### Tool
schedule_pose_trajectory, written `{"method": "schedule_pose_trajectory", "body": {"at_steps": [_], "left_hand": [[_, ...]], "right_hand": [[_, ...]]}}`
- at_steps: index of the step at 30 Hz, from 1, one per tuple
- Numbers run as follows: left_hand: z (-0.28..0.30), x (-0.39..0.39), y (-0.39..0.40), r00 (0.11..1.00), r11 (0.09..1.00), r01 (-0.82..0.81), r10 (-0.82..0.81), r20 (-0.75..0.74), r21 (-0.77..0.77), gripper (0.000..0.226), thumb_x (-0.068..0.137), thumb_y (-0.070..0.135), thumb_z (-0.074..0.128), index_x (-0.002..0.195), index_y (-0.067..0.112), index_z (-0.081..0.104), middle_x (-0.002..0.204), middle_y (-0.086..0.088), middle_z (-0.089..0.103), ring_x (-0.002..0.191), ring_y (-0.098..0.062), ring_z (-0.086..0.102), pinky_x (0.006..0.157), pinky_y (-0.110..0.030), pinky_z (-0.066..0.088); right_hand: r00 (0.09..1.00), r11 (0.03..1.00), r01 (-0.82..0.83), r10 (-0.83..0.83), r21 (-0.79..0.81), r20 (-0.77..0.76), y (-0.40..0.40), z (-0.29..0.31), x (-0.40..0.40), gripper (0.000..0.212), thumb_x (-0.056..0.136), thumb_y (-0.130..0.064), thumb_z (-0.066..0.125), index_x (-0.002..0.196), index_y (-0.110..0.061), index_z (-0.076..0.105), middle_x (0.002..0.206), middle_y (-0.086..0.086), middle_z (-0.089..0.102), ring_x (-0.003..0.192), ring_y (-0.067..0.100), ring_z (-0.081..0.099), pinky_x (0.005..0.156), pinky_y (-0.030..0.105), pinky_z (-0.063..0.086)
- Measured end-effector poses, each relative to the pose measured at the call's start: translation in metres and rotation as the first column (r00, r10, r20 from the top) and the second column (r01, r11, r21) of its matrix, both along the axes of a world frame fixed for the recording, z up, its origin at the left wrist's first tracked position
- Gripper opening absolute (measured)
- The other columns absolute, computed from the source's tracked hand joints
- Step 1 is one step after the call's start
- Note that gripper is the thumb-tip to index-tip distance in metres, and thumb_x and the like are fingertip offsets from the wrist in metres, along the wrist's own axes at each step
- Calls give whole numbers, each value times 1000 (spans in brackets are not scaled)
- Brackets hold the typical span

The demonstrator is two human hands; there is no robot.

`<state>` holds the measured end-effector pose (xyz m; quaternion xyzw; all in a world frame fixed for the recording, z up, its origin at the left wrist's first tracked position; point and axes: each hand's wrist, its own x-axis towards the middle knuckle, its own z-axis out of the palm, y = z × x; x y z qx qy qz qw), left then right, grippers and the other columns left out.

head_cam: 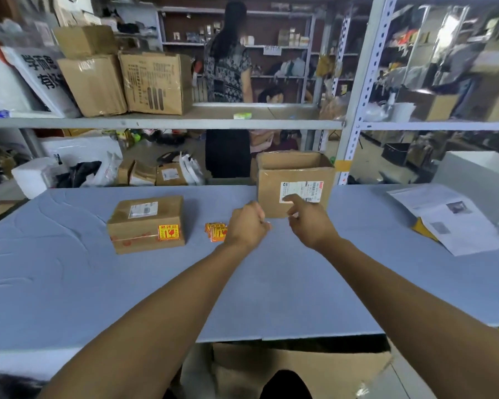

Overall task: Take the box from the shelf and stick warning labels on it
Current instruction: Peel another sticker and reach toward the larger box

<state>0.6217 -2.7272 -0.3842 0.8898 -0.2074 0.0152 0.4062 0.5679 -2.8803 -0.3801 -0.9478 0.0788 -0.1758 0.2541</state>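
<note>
— Cardboard contact: report hand state.
— Left hand (247, 223): fingers curled; whether it pinches anything cannot be determined. Right hand (308, 220): forefinger extended, tip at the shipping label (301, 191) of the open box (294, 168) just beyond.
— Step?
— Labelling, by judgement. Open box stands on the table (271, 283), far side, right of centre; no warning label visible on it. Next: peel one from the warning-label stack (215, 231) just left of the left hand, then press it flat.
</note>
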Motion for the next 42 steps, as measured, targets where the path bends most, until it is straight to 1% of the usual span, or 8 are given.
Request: {"method": "schedule_pose_trajectory", "body": {"at_steps": [5, 11, 18, 20, 28, 32, 38, 42], "left_hand": [[55, 47, -32, 985, 960, 13, -61, 162, 281, 16, 92, 20, 60, 100, 6, 66, 103, -18, 69, 99, -36, 65, 81, -40, 55], [100, 122, -89, 924, 956, -97, -17, 382, 277, 21, 95, 24, 58, 104, 6, 64, 106, -21, 69, 101, -40, 64, 75, -39, 47], [79, 181, -115, 964, 872, 43, -164, 208, 488, 14, 93, 8, 53, 91, 11, 66, 107, -14, 71, 99, -34, 66, 85, -45, 56], [72, 187, -105, 967, 856, 53, -172, 187, 514, 18, 95, 18, 53, 106, 14, 68, 108, -11, 69, 100, -31, 66, 88, -45, 56], [74, 163, -13, 980, 864, 20, -118, 163, 504, 36, 94, 26, 54, 126, 12, 63, 126, -15, 66, 120, -36, 59, 95, -43, 53], [61, 134, 75, 988, 804, -67, -28, 149, 591, 38, 90, 28, 56, 126, 15, 62, 124, -19, 64, 118, -39, 57, 91, -42, 53], [34, 110, 208, 986, 749, -158, 160, 55, 643, 57, 80, 53, 58, 133, 33, 56, 136, -15, 50, 126, -40, 44, 105, -50, 44], [11, 110, 260, 975, 766, -173, 221, 0, 618, 73, 86, 42, 69, 150, 37, 35, 155, -18, 30, 144, -42, 19, 115, -49, 30]], "right_hand": [[985, 971, 74, -107, -228, -139, -45, 39, 38, 53, 88, -13, 51, 140, -18, 40, 119, 16, 66, 107, 38, 59, 84, 45, 54], [986, 965, 158, -166, -209, -22, -79, 77, 109, 53, 85, -13, 49, 136, -19, 38, 108, 18, 64, 88, 38, 60, 71, 43, 53], [991, 906, 64, -107, -419, -79, -90, 86, 164, 45, 86, -13, 53, 131, -17, 44, 115, 14, 63, 101, 35, 61, 82, 45, 54], [989, 900, 46, -102, -434, -106, -90, 84, 169, 40, 87, -14, 52, 127, -16, 49, 116, 14, 63, 102, 35, 61, 81, 43, 53], [984, 843, 10, -103, -538, -143, -23, 77, 157, 28, 92, -15, 45, 115, -10, 60, 110, 14, 64, 107, 34, 60, 91, 42, 44], [980, 889, -159, 88, -430, -179, 43, 45, 148, 17, 88, -16, 47, 101, -17, 58, 96, 10, 61, 99, 37, 62, 70, 33, 43], [955, 927, -261, 209, -270, -209, 135, 20, 141, 35, 92, -22, 49, 126, -21, 55, 119, 12, 64, 97, 31, 61, 76, 35, 49], [940, 916, -320, 275, -242, -202, 168, 2, 150, 40, 92, -27, 52, 132, -24, 47, 115, 12, 66, 92, 30, 61, 77, 38, 53]]}}
